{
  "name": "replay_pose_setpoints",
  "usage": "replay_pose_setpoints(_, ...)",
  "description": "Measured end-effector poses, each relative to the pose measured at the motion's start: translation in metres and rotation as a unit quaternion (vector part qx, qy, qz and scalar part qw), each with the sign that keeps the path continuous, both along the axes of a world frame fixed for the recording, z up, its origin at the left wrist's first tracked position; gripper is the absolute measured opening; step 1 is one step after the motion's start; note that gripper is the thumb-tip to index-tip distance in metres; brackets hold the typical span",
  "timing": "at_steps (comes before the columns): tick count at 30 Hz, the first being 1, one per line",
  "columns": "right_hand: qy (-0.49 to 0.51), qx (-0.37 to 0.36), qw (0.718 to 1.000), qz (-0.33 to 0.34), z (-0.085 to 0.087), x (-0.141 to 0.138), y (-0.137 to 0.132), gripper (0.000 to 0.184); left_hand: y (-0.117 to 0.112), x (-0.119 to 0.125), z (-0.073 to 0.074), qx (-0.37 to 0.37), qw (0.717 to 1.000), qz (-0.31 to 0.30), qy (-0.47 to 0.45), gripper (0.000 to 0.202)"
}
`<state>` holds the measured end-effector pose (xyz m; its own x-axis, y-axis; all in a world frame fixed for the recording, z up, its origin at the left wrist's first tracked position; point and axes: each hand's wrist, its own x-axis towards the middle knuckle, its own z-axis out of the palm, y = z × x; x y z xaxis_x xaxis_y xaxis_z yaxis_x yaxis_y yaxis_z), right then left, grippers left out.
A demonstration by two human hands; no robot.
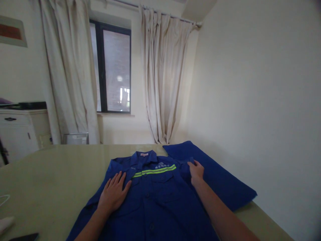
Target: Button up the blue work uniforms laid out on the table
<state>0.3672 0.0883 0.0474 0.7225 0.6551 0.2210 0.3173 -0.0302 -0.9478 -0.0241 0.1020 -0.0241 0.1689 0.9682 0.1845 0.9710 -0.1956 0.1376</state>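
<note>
A blue work shirt [160, 190] lies front up before me, its collar [143, 156] at the far end. Across its chest runs a yellow-green and silver reflective stripe [155, 171], with white lettering above. My left hand [114, 190] rests flat on the shirt's left side, fingers spread, over a folded part of the cloth. At the right shoulder, my right hand [196, 170] pinches the blue shirt's cloth between thumb and fingers. Just beyond it lies a flat blue cloth [213, 174], partly covered by my right forearm.
The pale green table [57, 177] meets a white wall [258, 93] on the right. A dark flat object [25, 237] and a white object [5, 223] lie near the front left. Behind stand curtains [165, 73], a window [116, 70] and a white cabinet [18, 130].
</note>
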Motion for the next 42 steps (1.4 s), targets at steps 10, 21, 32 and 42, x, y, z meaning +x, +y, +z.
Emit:
replay_pose_setpoints(10,-0.387,-0.05,0.843,0.37,-0.027,-0.088,-0.044,0.067,-0.008,0.004,0.009,-0.007,1.0,0.008,0.001,0.075)
replay_pose_setpoints(21,-0.465,-0.139,0.849,0.207,-0.031,-0.096,-0.005,0.063,-0.009,0.005,0.009,0.007,1.0,0.009,-0.02,0.074)
replay_pose_setpoints(32,-0.461,-0.08,0.845,0.26,-0.045,-0.106,0.008,0.062,-0.011,0.005,0.013,0.0,1.0,0.019,-0.014,0.072)
replay_pose_setpoints(42,-0.46,-0.112,0.825,0.308,-0.046,-0.103,0.009,0.048,-0.011,0.003,0.01,0.016,1.0,0.017,0.006,0.066)
